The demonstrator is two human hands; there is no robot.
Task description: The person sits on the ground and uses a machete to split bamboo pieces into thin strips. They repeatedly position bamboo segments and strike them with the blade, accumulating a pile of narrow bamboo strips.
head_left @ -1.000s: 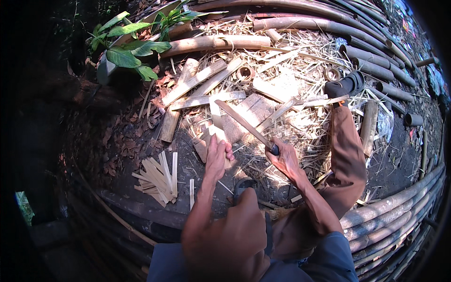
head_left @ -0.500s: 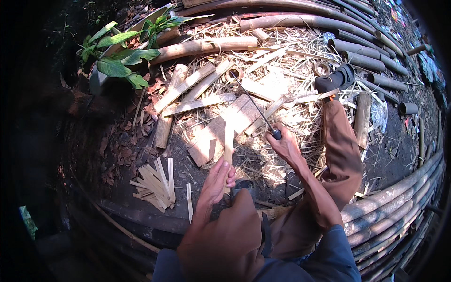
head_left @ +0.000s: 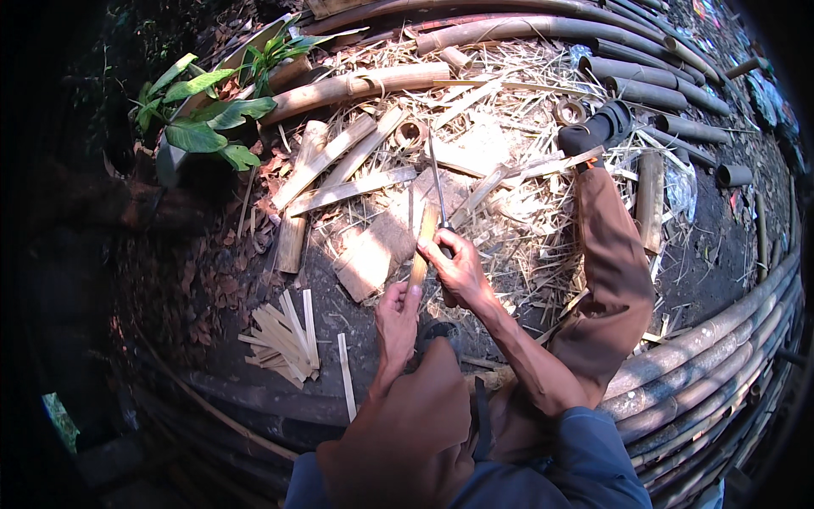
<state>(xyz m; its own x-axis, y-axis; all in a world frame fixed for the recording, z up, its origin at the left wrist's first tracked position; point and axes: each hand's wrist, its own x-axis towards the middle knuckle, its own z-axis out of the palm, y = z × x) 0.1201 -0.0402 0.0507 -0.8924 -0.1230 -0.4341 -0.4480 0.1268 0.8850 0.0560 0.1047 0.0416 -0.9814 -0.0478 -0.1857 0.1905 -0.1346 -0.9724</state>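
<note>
My left hand is closed around the lower end of a flat bamboo strip, which points away from me over the ground. Close beside it, my right hand grips the dark handle of a long, thin-bladed knife, its blade pointing away. The thumb and fingers of that hand also touch the strip's edge, so both hands meet at the strip. Just beyond them lies a flat wooden block, partly in sunlight. A fan of thin split bamboo strips rests on the ground to the left.
Split bamboo pieces lie across each other beyond the block, among pale shavings. Long bamboo poles are stacked at the right, more at the far side. My bent leg borders the work area; a leafy plant stands far left.
My right hand has moved left with the knife, from apart to touching the strip. The blade now points more straight ahead. The strip has tilted to the right and turned its face.
</note>
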